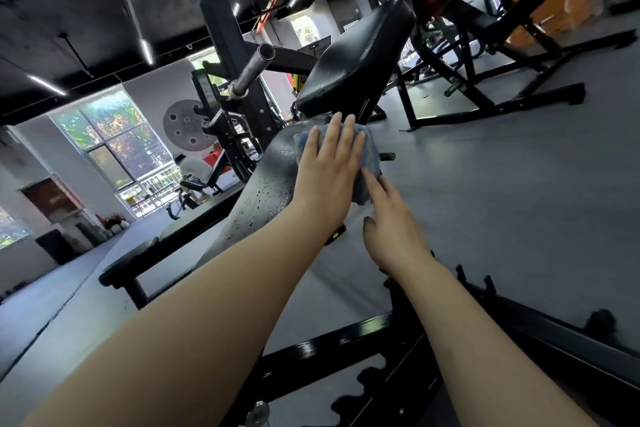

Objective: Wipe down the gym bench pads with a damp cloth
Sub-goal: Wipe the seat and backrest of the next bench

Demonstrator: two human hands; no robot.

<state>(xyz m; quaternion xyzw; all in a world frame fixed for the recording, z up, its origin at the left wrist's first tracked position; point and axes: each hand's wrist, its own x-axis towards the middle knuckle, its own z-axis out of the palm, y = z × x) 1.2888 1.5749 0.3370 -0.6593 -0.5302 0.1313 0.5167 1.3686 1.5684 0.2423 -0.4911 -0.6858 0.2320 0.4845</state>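
- Left hand (329,163): fingers straight and slightly apart, pressing the blue cloth (367,156) flat on the back pad (270,180), just below the seat pad (349,59) at 12 o'clock.
- Right hand (391,229): fingers straight, touching the cloth's 5 o'clock edge.
- Advice: keep the palm flat; overlap strokes lengthwise; wet beads remain at 8 o'clock.

Open grey floor (502,184) right of the long back pad (270,177), plenty of room there. Up top, the tilted seat pad (353,59) overhangs the pad's end, and the barbell sleeve (251,71) juts in from the left. Toothed adjuster rail (381,374) crowds the near end, I think.
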